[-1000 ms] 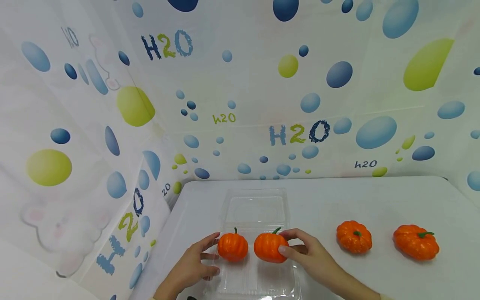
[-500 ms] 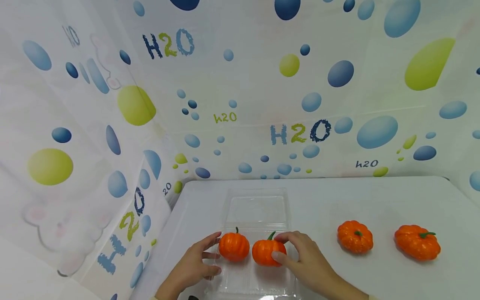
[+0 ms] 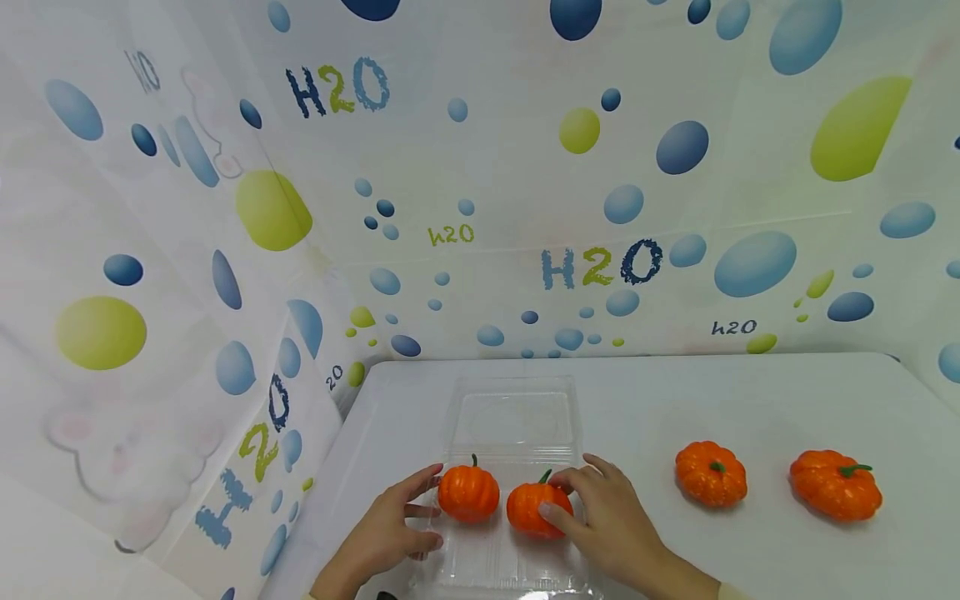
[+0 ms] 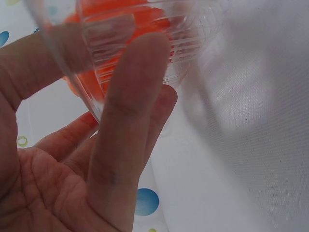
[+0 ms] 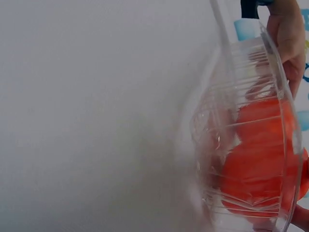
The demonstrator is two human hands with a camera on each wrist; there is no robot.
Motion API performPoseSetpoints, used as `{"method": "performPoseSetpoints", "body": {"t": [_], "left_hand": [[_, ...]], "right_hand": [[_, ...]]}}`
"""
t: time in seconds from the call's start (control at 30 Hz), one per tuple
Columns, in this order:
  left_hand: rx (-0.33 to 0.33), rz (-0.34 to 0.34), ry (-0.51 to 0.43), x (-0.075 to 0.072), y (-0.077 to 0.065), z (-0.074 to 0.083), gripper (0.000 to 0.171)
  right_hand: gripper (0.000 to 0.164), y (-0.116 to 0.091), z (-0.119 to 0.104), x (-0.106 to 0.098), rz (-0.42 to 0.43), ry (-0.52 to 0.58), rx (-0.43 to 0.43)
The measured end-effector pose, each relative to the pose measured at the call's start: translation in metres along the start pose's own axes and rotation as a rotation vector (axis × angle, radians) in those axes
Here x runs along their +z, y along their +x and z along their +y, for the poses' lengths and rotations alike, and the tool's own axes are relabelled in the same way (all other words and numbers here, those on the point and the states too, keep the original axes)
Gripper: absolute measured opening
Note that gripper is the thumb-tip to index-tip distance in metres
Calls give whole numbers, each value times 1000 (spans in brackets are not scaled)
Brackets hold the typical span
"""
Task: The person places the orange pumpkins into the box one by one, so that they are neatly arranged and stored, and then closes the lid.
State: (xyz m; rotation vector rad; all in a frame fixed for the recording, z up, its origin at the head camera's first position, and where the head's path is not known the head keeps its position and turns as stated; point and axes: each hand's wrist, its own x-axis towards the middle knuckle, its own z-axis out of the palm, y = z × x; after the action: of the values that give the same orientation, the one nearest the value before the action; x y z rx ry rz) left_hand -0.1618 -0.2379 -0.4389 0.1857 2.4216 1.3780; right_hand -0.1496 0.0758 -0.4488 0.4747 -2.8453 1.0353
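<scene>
A clear plastic clamshell container (image 3: 467,565) lies with its lid (image 3: 516,415) folded back away from me. Inside the base, a small orange pumpkin (image 3: 468,493) with a green stem sits at the left, upright. My right hand (image 3: 622,525) holds a second orange pumpkin (image 3: 528,510) between thumb and fingers, low in the base's right half, its stem tilted right. My left hand (image 3: 386,525) grips the container's left wall; in the left wrist view, fingers (image 4: 130,106) show on both sides of the ribbed plastic. Orange shows through the container wall (image 5: 212,140) in the right wrist view.
On the white table (image 3: 630,400), a squat orange pumpkin (image 3: 711,473) and a wider one (image 3: 836,486) lie to the right of the container. A white sheet (image 3: 510,183) printed with blue and green dots hangs behind and to the left.
My right hand has brought its pumpkin slightly left and down toward me, lower into the container, and its stem has tipped. The left hand has stayed at the container's wall.
</scene>
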Motion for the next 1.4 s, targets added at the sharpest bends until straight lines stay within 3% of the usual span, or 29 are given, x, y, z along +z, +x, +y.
{"method": "performPoseSetpoints", "body": {"t": [0.27,0.5,0.93,1.4], "left_hand": [[7,2,-9,0,0,-1,94],[-13,1,-11,0,-1,0,94],[-2,2,-14,1,-2,2,94],[11,-3,-19,0,-1,0,94]], "right_hand": [[47,6,0,2,5,-144,-23],[52,10,2,5,12,-116,-26],[46,13,5,7,56,-112,-58],[44,7,7,-1,84,-87,-32]]}}
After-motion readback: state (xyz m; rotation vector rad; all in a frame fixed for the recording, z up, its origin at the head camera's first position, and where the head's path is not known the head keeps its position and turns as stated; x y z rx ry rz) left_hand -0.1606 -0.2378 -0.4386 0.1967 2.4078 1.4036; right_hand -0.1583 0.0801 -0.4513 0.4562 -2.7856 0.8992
